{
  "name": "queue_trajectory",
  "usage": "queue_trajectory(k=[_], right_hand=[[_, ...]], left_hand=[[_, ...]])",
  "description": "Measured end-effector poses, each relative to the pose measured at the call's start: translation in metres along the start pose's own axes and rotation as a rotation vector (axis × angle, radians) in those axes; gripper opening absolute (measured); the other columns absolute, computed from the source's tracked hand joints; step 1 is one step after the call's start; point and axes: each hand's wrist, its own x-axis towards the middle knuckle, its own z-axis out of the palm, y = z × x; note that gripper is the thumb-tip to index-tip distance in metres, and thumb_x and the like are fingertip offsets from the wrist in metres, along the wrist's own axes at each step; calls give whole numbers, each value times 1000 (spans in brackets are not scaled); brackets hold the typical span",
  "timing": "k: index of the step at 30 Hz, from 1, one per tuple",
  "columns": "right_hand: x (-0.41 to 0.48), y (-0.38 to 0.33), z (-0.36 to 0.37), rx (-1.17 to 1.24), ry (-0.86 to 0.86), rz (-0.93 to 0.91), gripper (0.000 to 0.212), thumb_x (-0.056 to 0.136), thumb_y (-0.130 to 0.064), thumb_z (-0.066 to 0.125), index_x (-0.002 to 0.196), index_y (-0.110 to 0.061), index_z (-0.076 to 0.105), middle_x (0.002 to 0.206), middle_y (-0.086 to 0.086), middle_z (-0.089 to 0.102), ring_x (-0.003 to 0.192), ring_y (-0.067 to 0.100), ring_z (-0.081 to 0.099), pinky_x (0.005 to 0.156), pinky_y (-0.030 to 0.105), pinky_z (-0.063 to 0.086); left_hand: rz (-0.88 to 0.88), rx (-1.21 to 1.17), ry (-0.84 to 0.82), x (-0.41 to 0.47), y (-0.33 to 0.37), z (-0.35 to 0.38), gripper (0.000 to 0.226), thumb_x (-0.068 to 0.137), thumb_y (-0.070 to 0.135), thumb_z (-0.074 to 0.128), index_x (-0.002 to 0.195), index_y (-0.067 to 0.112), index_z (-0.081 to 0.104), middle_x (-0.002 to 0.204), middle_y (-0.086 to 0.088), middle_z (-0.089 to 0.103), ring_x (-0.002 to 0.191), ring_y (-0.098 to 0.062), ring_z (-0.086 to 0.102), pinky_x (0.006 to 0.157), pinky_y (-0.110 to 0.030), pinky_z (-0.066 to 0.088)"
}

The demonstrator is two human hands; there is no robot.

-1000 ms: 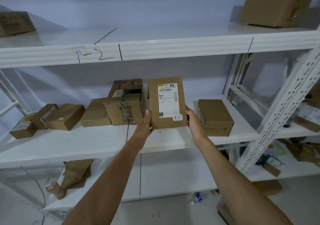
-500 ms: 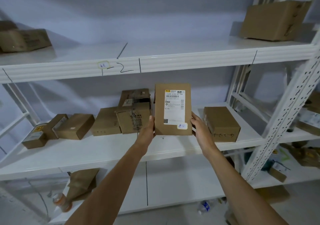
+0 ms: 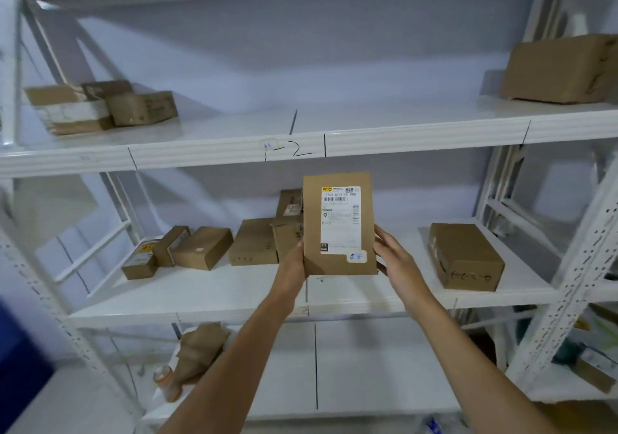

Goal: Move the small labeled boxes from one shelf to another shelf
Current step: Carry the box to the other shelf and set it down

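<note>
Flat brown cardboard box [image 3: 339, 224] held upright in air before middle white metal shelf [image 3: 234, 293], white shipping label facing camera: barcode, "1604 8748 00 P00", "8748" lower; small blue-scribbled sticker at bottom right corner. Left hand [image 3: 294, 268] fingers clamped on lower left edge; right hand [image 3: 393, 258] fingers clamped on lower right edge. Right of right fingers: brown carton [image 3: 465, 256] with illegible black scrawl. Above fingers: upper shelf edge [image 3: 294, 151] marked "1-2".

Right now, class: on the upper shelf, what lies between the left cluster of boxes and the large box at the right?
Nothing: the head view shows bare upper shelf between left cluster and large box.
</note>
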Motion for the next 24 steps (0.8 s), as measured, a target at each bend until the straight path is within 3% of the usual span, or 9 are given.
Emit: queue_trajectory(k=[2, 5, 10, 12, 15, 18, 21, 24], right_hand=[[-7, -7, 13, 16, -48, -4, 34, 105, -33, 49, 132, -53, 51, 116, -31, 67, 108, -9, 64, 81, 16, 51], [-15, -17, 36, 25, -129, -18, 39, 106, -26, 47, 140, -43, 52, 123, -22, 69, 107, -6, 67, 81, 18, 53], [-30, -22, 81, 9, -239, -7, 41, 107, -26, 44, 144, -42, 52, 128, -14, 69, 114, 2, 66, 79, 14, 54], [-35, -24, 100, 4, -275, -15, 42, 107, -28, 43, 146, -44, 48, 131, -13, 66, 114, -1, 65, 79, 12, 53], [-39, -27, 129, 29, -288, -22, 38, 107, -25, 44, 131, -54, 49, 122, -21, 67, 107, -6, 66, 79, 13, 53], [-39, -26, 162, 18, -293, -32, 37, 107, -26, 45, 135, -50, 52, 120, -26, 67, 105, -9, 65, 86, 17, 53], [-37, -30, 199, 20, -287, -32, 39, 106, -32, 46, 140, -50, 52, 124, -24, 68, 112, -4, 64, 101, 28, 51], [-42, -40, 236, 21, -285, -41, 37, 107, -31, 45, 119, -65, 50, 113, -32, 68, 107, -7, 63, 93, 22, 49]], left_hand=[[0, -13, 60, -14, 4, -14, 43, 105, 50, 33, 113, 35, 72, 111, 6, 76, 110, -12, 68, 105, -39, 51], [37, -38, 170, -39, 13, -40, 37, 107, 44, 37, 112, 33, 72, 107, 9, 75, 104, -8, 68, 86, -24, 54], [29, -32, 285, -68, 19, -91, 36, 105, 40, 44, 118, 28, 75, 106, 10, 74, 106, -11, 68, 104, -40, 52], [39, -34, 311, -77, 21, -111, 34, 106, 38, 44, 114, 31, 76, 107, 9, 75, 104, -8, 68, 103, -38, 53], [28, -42, 353, -84, 19, -140, 36, 104, 41, 45, 108, 27, 78, 105, 4, 78, 103, -13, 71, 99, -37, 55], [67, -62, 418, -86, 16, -171, 33, 106, 33, 47, 102, 26, 78, 99, 1, 79, 94, -14, 73, 86, -33, 59], [136, -19, 493, -84, 18, -207, 28, 105, 30, 49, 99, 39, 76, 105, 3, 77, 103, -19, 72, 92, -46, 60], [165, -12, 507, -80, 21, -246, 27, 104, 31, 51, 102, 39, 76, 105, 4, 76, 104, -21, 71, 92, -50, 59]])
